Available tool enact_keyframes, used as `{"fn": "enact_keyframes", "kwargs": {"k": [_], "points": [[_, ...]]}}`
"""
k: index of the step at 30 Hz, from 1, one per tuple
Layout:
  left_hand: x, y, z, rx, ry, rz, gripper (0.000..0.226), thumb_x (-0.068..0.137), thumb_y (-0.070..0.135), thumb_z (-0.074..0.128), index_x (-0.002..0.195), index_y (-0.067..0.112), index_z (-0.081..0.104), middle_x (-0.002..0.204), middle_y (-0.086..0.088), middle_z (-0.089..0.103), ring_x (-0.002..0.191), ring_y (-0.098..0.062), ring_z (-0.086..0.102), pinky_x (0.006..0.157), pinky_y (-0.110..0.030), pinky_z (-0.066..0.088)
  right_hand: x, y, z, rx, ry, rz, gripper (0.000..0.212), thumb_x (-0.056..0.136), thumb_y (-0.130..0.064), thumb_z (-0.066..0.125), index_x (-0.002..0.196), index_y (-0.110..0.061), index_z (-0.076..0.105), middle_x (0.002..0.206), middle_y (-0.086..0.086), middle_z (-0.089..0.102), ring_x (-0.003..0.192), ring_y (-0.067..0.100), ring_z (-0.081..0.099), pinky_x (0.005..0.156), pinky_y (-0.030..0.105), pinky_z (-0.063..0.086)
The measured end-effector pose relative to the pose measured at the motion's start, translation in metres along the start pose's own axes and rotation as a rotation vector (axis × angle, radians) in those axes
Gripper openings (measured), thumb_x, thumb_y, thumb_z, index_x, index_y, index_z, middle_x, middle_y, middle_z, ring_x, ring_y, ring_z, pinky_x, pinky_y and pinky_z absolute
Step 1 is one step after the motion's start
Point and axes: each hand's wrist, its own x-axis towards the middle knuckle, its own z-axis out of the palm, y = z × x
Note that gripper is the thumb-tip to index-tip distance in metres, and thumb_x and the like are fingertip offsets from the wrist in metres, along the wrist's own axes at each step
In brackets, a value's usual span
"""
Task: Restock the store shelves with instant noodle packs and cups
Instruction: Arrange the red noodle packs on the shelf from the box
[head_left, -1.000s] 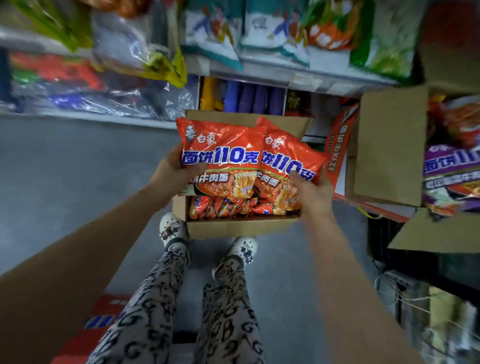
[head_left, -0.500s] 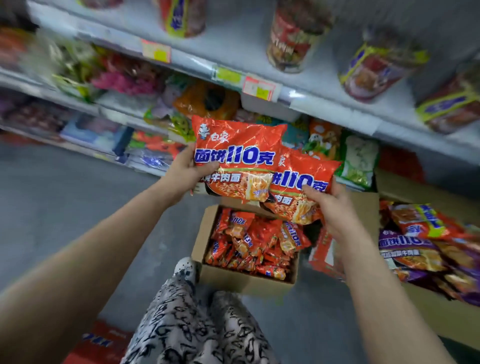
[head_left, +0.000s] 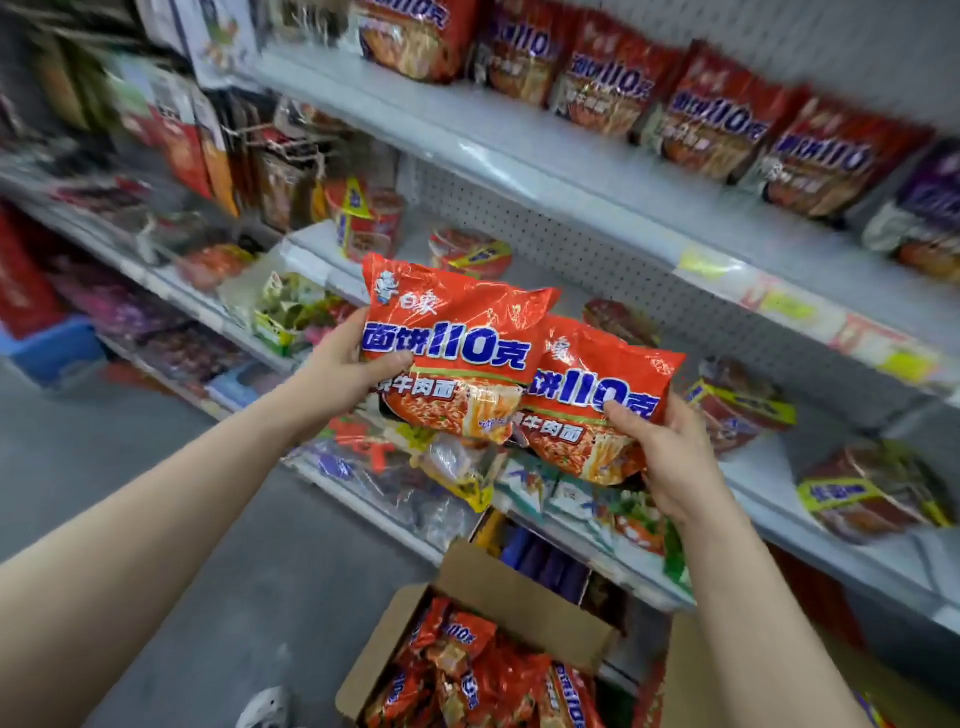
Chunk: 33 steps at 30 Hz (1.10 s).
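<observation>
Two orange instant noodle packs are held up in front of the shelves. My left hand grips the left pack by its left edge. The right pack overlaps it from behind, and my right hand grips its lower right corner. On the top shelf stands a row of the same orange packs. Noodle cups lie on the middle shelf to the right. An open cardboard box with several more orange packs sits on the floor below.
Purple packs sit at the top shelf's right end. Mixed snack bags fill the lower shelves to the left. A blue crate stands at far left on the grey floor. My shoe is beside the box.
Both hands have lifted the two packs up from the box to shelf height. The view has swung upward, so the top shelf with its row of packs now shows.
</observation>
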Motion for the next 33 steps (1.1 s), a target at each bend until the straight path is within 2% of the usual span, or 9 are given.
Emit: {"fn": "enact_keyframes", "kwargs": {"k": [6,11,13,17,20,24,27,30,33], "points": [[0.029,0.035,-0.046,-0.010,0.057,0.100,0.047,0.086,0.015,0.066,0.130,0.016,0.050,0.110,0.005,0.073,0.100,-0.012,0.070,0.075,-0.020,0.056,0.032,-0.054,0.046,-0.009,-0.048,-0.084,0.029,0.087,-0.009,0.071,0.110,-0.022,0.062,0.094,-0.007,0.077,0.084,0.012,0.074,0.063,0.024,0.057],[0.078,0.059,-0.093,-0.008,0.039,0.168,0.041,0.092,0.007,0.061,0.131,0.015,0.049,0.115,0.003,0.071,0.098,-0.007,0.069,0.073,-0.016,0.055,0.065,-0.090,0.091,-0.005,-0.014,-0.135,0.033,0.086,-0.014,0.073,0.115,-0.021,0.061,0.104,0.000,0.076,0.091,0.017,0.074,0.075,0.035,0.058],[0.101,0.069,-0.116,0.006,0.026,0.202,0.046,0.093,0.005,0.060,0.136,0.011,0.045,0.121,-0.001,0.067,0.099,-0.006,0.068,0.075,-0.016,0.054,0.078,-0.102,0.113,0.010,0.028,-0.162,0.042,0.086,-0.017,0.073,0.125,-0.021,0.057,0.109,0.000,0.074,0.091,0.017,0.074,0.071,0.034,0.059],[0.151,0.090,-0.167,0.010,0.006,0.279,0.058,0.089,0.008,0.065,0.141,0.017,0.039,0.125,0.001,0.064,0.108,-0.007,0.065,0.084,-0.021,0.056,0.105,-0.126,0.158,0.021,0.114,-0.272,0.054,0.086,-0.017,0.074,0.133,-0.028,0.048,0.114,-0.003,0.071,0.093,0.015,0.073,0.075,0.040,0.061],[0.183,0.106,-0.200,0.022,-0.010,0.362,0.070,0.085,0.015,0.069,0.144,0.027,0.032,0.125,0.010,0.062,0.114,-0.007,0.062,0.091,-0.031,0.055,0.119,-0.146,0.188,0.045,0.178,-0.352,0.061,0.088,-0.014,0.071,0.140,-0.030,0.042,0.115,-0.007,0.068,0.091,0.008,0.072,0.066,0.028,0.060],[0.218,0.123,-0.237,0.027,-0.044,0.482,0.087,0.088,0.008,0.067,0.151,0.035,0.014,0.136,0.011,0.053,0.119,-0.008,0.059,0.089,-0.026,0.055,0.134,-0.171,0.218,-0.024,0.251,-0.443,0.080,0.088,-0.022,0.072,0.146,-0.052,0.025,0.117,-0.022,0.061,0.097,0.001,0.069,0.072,0.033,0.061],[0.245,0.135,-0.265,0.115,-0.026,0.569,0.088,0.088,0.013,0.068,0.153,0.035,0.013,0.147,0.004,0.043,0.126,-0.008,0.053,0.096,-0.023,0.051,0.148,-0.189,0.238,-0.069,0.277,-0.532,0.087,0.088,-0.018,0.071,0.143,-0.062,0.020,0.116,-0.029,0.058,0.102,-0.001,0.067,0.070,0.030,0.061],[0.265,0.142,-0.281,0.078,-0.013,0.576,0.080,0.084,0.020,0.068,0.148,0.038,0.024,0.138,0.013,0.047,0.118,-0.002,0.056,0.085,-0.016,0.052,0.160,-0.206,0.249,-0.074,0.298,-0.549,0.083,0.088,-0.015,0.071,0.141,-0.059,0.026,0.121,-0.020,0.059,0.101,0.002,0.068,0.067,0.032,0.061],[0.280,0.145,-0.292,0.024,0.018,0.563,0.076,0.080,0.025,0.068,0.143,0.043,0.030,0.129,0.020,0.051,0.111,0.002,0.059,0.077,-0.015,0.054,0.175,-0.221,0.254,-0.086,0.341,-0.551,0.073,0.087,-0.013,0.071,0.135,-0.055,0.036,0.131,-0.005,0.058,0.108,0.014,0.066,0.072,0.045,0.062]]}}
